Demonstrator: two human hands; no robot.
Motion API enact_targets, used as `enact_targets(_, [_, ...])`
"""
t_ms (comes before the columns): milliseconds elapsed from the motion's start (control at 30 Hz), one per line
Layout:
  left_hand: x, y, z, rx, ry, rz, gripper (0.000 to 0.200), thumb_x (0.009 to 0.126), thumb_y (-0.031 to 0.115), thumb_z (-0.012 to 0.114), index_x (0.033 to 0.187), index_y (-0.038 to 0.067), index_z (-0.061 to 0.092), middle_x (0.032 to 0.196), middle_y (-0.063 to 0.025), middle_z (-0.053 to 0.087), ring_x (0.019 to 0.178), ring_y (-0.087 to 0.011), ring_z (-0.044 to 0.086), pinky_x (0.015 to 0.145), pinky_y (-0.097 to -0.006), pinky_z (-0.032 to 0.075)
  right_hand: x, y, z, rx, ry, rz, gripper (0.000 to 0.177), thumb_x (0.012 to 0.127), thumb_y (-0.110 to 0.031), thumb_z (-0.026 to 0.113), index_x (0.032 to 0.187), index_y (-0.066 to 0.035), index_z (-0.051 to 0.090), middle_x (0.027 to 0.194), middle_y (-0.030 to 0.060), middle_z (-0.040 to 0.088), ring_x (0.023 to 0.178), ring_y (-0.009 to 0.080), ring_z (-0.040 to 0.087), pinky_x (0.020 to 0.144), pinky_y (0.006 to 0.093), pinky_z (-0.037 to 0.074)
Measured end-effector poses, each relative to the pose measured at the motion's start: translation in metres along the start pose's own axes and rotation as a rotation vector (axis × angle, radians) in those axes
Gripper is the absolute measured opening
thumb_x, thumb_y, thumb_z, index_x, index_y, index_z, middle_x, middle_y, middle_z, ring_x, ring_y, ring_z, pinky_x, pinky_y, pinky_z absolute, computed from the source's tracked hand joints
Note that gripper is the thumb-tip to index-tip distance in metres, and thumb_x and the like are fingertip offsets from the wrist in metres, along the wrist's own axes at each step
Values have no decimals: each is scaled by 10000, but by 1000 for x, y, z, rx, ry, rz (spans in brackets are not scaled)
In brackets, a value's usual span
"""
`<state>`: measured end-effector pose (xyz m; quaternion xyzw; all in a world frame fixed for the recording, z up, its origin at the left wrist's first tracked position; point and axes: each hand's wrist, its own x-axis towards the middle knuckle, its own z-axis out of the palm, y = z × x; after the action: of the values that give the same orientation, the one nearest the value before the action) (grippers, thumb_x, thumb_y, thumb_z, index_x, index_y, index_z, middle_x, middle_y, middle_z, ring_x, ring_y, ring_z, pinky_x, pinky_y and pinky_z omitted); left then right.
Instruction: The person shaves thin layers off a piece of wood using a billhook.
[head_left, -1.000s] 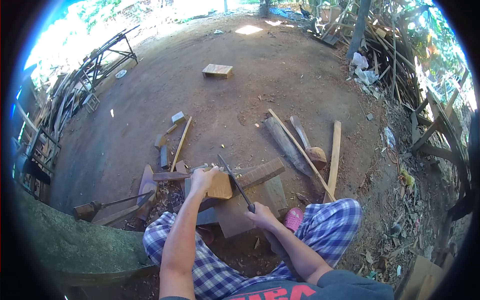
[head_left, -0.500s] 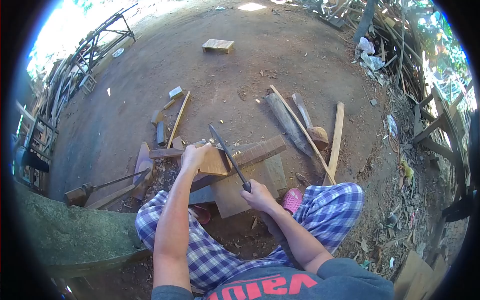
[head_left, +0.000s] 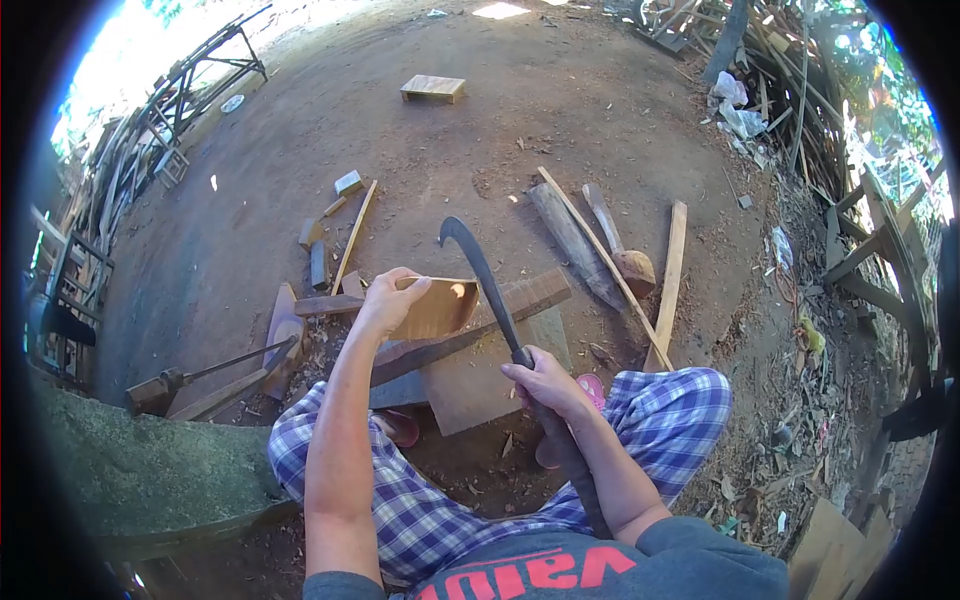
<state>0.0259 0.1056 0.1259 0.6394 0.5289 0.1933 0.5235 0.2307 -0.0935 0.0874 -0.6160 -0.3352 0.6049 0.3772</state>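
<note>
My left hand (head_left: 386, 300) grips the upper left corner of a small flat wooden board (head_left: 432, 312), thumb on top. The board is tilted up and its broad face shows, with a bright spot near its right end. In my right hand (head_left: 548, 380) is the handle of a billhook (head_left: 484, 278). Its dark, hook-tipped blade stands raised just right of the board, and its long handle runs back along my forearm. Under the board lies a thick wooden beam (head_left: 530, 298), slanting across a flat plank (head_left: 465, 398) between my feet.
To the right on the dirt lie a log (head_left: 573, 240), a wooden mallet (head_left: 633, 270) and long sticks (head_left: 672, 285). Small blocks (head_left: 319, 264) and a bow-like wooden tool (head_left: 235, 365) are at left, near a stone ledge (head_left: 160, 455). A low wooden stool (head_left: 433, 88) stands ahead.
The billhook has swung upward, its hooked blade now turned to show its side. My left hand has tipped the board so its face shows more.
</note>
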Motion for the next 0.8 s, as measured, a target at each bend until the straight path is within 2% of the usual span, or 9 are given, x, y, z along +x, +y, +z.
enact_targets(67, [6, -12, 5, 228, 30, 18, 392, 834, 330, 732, 1084, 33, 679, 996, -154, 704, 946, -252, 656, 851, -368, 488, 0, 1, 0, -50, 12, 10, 264, 906, -268, 641, 903, -51, 491, 665, 38, 563, 536, 121, 567, 489, 280, 487])
enact_targets(167, [13, -31, 10, 383, 174, -19, 325, 823, 303, 750, 993, 36, 674, 913, -122, 697, 877, -208, 645, 782, -356, 500, 5, 13, 4, -105, 49, 19, 275, 894, -267, 647, 920, -33, 505, 677, 51, 581, 545, 134, 582, 497, 293, 490])
enact_targets(300, [9, -25, 5, 404, 137, -86, 359, 774, 306, 787, 970, 31, 668, 916, -152, 699, 893, -236, 656, 805, -371, 501, -4, -1, 10, -153, 77, -22, 291, 887, -271, 648, 936, -16, 517, 683, 61, 591, 551, 147, 592, 507, 306, 494])
enact_targets(400, [6, -23, 8, 458, 189, -94, 375, 741, 300, 812, 958, 33, 662, 928, -167, 697, 904, -262, 660, 814, -383, 503, -14, -12, 12, -143, 94, -81, 236, 913, -237, 640, 892, -46, 503, 650, 25, 561, 516, 95, 546, 455, 258, 454])
enact_targets(500, [3, -16, 11, 485, 229, -84, 377, 731, 288, 815, 971, 40, 663, 949, -176, 696, 929, -282, 661, 828, -393, 503, 2, 10, 15, -199, 126, -44, 289, 876, -270, 637, 956, -10, 536, 716, 109, 617, 598, 174, 630, 545, 343, 509])
enact_targets(567, [5, -17, 13, 477, 236, -91, 378, 724, 280, 815, 976, 43, 661, 980, -182, 693, 956, -299, 657, 841, -397, 502, 32, 58, 17, -500, 179, -35, 311, 853, -269, 637, 977, 2, 546, 719, 144, 631, 631, 232, 657, 590, 384, 518])
enact_targets(600, [7, -17, 13, 484, 240, -80, 378, 724, 280, 815, 976, 43, 661, 980, -182, 693, 956, -299, 657, 841, -397, 502, 33, 56, 16, -494, 185, -45, 311, 853, -269, 637, 977, 2, 546, 719, 144, 631, 631, 232, 657, 590, 384, 518])
enact_targets(667, [8, -23, 15, 495, 280, -40, 373, 725, 274, 811, 974, 42, 658, 987, -188, 691, 963, -303, 657, 846, -395, 501, 28, 58, 16, -465, 183, -56, 347, 833, -288, 628, 999, 8, 553, 779, 202, 652, 738, 327, 676, 682, 431, 520])
enact_targets(800, [10, -22, 16, 491, 271, -26, 371, 727, 283, 812, 959, 41, 653, 999, -200, 687, 971, -321, 654, 853, -401, 500, -13, -8, 15, -306, 129, 16, 347, 830, -301, 615, 1001, -4, 558, 839, 234, 660, 824, 382, 666, 743, 456, 511])
